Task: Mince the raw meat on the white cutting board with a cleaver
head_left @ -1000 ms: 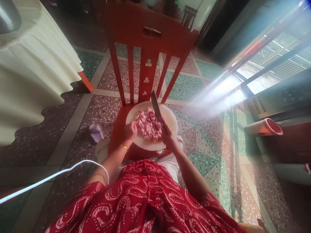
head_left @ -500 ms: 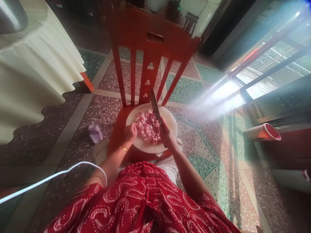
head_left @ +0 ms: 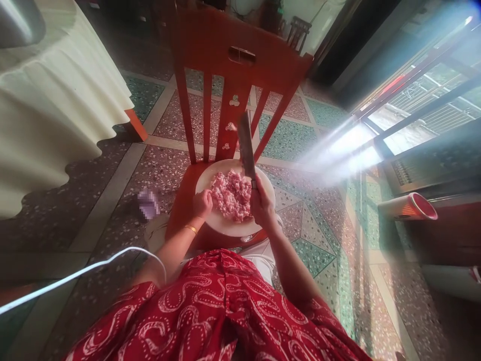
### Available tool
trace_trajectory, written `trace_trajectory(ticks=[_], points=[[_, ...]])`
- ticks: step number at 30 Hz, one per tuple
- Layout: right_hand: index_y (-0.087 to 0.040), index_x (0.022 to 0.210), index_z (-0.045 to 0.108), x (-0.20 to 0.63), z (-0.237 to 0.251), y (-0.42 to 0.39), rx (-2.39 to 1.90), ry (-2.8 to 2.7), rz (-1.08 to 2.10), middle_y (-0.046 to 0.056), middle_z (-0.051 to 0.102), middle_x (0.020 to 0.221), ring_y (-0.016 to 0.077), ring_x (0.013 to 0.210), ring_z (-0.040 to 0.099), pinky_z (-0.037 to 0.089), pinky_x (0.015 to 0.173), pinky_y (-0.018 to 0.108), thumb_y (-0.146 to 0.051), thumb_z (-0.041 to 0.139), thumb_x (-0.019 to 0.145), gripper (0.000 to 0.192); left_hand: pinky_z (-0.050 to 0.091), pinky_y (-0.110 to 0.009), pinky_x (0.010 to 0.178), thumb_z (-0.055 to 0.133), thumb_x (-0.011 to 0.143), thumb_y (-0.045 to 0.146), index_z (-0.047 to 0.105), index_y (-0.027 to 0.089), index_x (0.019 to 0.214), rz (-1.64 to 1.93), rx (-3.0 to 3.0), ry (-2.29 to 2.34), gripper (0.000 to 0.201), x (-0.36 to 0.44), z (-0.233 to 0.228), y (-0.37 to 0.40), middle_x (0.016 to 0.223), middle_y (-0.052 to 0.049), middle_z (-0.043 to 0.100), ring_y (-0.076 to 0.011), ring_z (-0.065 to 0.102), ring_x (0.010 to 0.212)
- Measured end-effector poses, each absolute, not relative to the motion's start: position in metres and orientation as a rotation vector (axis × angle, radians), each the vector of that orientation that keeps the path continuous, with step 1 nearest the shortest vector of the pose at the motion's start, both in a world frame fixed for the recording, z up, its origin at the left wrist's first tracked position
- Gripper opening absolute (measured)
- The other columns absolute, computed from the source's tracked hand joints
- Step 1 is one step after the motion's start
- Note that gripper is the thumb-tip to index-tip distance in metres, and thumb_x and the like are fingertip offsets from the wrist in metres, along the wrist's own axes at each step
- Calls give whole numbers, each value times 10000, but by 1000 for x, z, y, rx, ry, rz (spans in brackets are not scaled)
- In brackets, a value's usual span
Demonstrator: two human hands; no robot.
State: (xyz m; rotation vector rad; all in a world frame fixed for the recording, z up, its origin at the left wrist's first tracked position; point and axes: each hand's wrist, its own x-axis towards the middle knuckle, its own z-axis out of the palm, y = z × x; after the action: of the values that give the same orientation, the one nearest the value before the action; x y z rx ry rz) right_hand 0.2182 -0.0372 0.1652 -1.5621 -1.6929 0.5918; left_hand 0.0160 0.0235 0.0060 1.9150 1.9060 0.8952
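Gripping a steel-bladed knife (head_left: 246,145), the right hand (head_left: 262,204) has lifted it above pink chopped meat (head_left: 230,194) on the round white board (head_left: 263,181); the curled left hand (head_left: 202,203) steadies the pile's edge.

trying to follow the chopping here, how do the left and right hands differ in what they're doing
The right hand grips a knife with its blade raised above the meat; the left hand holds nothing, curled at the pile's edge. The left wrist wears a bangle; the right is bare. Both sit over the white board.
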Motion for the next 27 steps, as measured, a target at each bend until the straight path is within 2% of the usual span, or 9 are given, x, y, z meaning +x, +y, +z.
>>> trace_trajectory(ticks=[4, 8, 12, 15, 17, 19, 21, 22, 27], points=[[-188, 1456, 394, 207, 140, -35, -1684, -1690, 698, 115, 627, 1257, 213, 1036, 640, 505, 895, 330, -301, 365, 943, 526, 447, -341, 756, 352, 886, 220, 618, 157, 968, 854, 1914, 1928, 286, 15, 5, 23, 865, -113, 684, -234, 637, 817], [-191, 1424, 450, 212, 139, -52, -1823, -1734, 900, 109, 698, 1120, 223, 890, 682, 532, 822, 350, -286, 410, 925, 509, 447, -341, 740, 390, 870, 228, 625, 165, 931, 850, 1914, 1918, 250, 14, 4, 23, 819, -103, 678, -231, 632, 780], [-264, 1464, 373, 213, 175, -56, -1603, -1678, 743, 59, 644, 1241, 189, 981, 658, 513, 866, 306, -324, 361, 954, 514, 454, -327, 746, 356, 891, 233, 620, 174, 952, 928, 1919, 1893, 277, 15, 2, 23, 861, -97, 693, -215, 636, 796], [-232, 1470, 365, 201, 169, -44, -1541, -1639, 622, 77, 593, 1312, 196, 1100, 609, 491, 921, 314, -301, 339, 953, 523, 454, -324, 753, 341, 894, 233, 614, 174, 956, 927, 1935, 1895, 286, 15, 1, 24, 863, -93, 694, -214, 635, 805], [-174, 1451, 402, 195, 147, -40, -1600, -1677, 680, 115, 627, 1251, 208, 1051, 632, 508, 893, 327, -268, 345, 937, 525, 449, -323, 742, 350, 887, 235, 617, 175, 933, 896, 1941, 1917, 277, 14, 2, 24, 840, -95, 687, -216, 629, 783], [-142, 1435, 427, 194, 128, -43, -1728, -1755, 867, 125, 707, 1053, 213, 884, 678, 542, 801, 333, -257, 386, 923, 526, 443, -325, 726, 373, 875, 236, 619, 175, 906, 860, 1946, 1932, 255, 14, 4, 23, 815, -96, 674, -217, 620, 761], [-151, 1433, 433, 199, 125, -50, -1804, -1775, 961, 103, 730, 915, 210, 783, 685, 550, 753, 335, -271, 396, 929, 519, 440, -331, 716, 378, 875, 240, 618, 176, 896, 833, 1941, 1927, 250, 14, 5, 23, 803, -92, 667, -219, 613, 748], [-166, 1434, 433, 201, 131, -54, -1791, -1767, 951, 95, 732, 919, 209, 790, 686, 547, 762, 332, -286, 388, 938, 512, 439, -335, 720, 371, 883, 242, 618, 176, 902, 834, 1934, 1919, 257, 14, 6, 22, 808, -91, 669, -219, 613, 750], [-240, 1457, 388, 194, 175, -46, -1488, -1731, 662, 63, 617, 1281, 190, 1071, 628, 483, 928, 298, -336, 352, 961, 506, 442, -345, 784, 353, 902, 236, 614, 176, 950, 920, 1904, 1883, 272, 16, 5, 23, 884, -105, 686, -225, 633, 829]])
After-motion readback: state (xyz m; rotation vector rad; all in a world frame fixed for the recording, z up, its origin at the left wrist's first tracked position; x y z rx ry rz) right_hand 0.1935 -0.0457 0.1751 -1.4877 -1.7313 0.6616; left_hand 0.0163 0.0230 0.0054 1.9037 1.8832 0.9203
